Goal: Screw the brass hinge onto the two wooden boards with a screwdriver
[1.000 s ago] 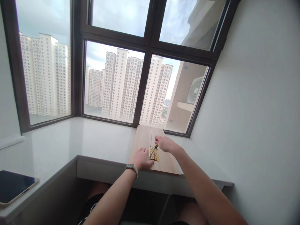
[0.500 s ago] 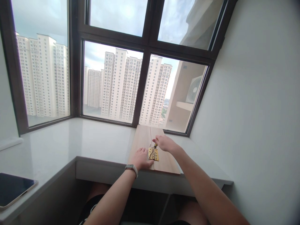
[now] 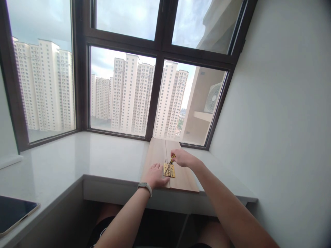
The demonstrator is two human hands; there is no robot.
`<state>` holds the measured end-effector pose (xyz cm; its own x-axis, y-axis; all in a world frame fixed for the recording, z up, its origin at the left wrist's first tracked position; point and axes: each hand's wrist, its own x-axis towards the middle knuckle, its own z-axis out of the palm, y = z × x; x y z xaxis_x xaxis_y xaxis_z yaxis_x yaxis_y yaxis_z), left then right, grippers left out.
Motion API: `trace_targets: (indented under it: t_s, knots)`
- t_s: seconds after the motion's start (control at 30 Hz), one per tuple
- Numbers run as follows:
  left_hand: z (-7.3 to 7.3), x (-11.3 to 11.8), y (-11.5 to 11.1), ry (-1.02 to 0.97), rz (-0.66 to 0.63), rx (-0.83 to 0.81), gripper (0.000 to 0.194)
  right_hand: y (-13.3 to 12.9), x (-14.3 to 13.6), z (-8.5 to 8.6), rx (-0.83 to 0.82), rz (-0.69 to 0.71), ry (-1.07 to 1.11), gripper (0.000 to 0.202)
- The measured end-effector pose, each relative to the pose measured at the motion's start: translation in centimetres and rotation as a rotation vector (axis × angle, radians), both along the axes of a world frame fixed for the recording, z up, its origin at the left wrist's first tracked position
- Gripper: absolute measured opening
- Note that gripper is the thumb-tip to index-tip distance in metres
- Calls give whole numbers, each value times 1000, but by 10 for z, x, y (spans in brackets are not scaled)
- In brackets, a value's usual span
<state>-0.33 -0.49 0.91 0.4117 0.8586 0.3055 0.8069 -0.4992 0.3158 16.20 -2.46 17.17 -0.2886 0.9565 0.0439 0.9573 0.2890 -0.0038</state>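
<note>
We have our right hand [image 3: 183,157] closed around the yellow handle of a screwdriver [image 3: 173,158], whose shaft slants down and to the left over a brass-coloured hinge [image 3: 172,169]. The hinge lies flat across the seam between a left board [image 3: 156,151] and a right board [image 3: 183,179], in the half of them nearer to us; whether the screwdriver's tip sits in a screw is too small for us to tell. Our left hand [image 3: 155,176] rests palm down on the left board, fingers extended, its thumb at the hinge's lower edge, though we cannot tell whether the two touch. A wristband [image 3: 145,186] circles our left wrist. Both boards lie side by side on the white table [image 3: 113,158], running from its far edge under the window [image 3: 121,96] to its near edge. Well apart, a dark-screened tablet [image 3: 15,210] lies by the table's near edge at the left.
</note>
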Motion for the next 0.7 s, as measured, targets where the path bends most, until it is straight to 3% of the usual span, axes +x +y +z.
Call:
trace_targets:
  t_s: [0.2,0.6,0.7]
  knots:
    - [0,0,1,-31,-24,23,66,-4,-2,-5,40,-31,-5,39]
    - [-2,-1,1,-29,-11,23,64,0,4,-3,20,-23,-8,12]
    - [-1,0,0,-21,-11,23,65,-1,4,-5,28,-33,-2,23]
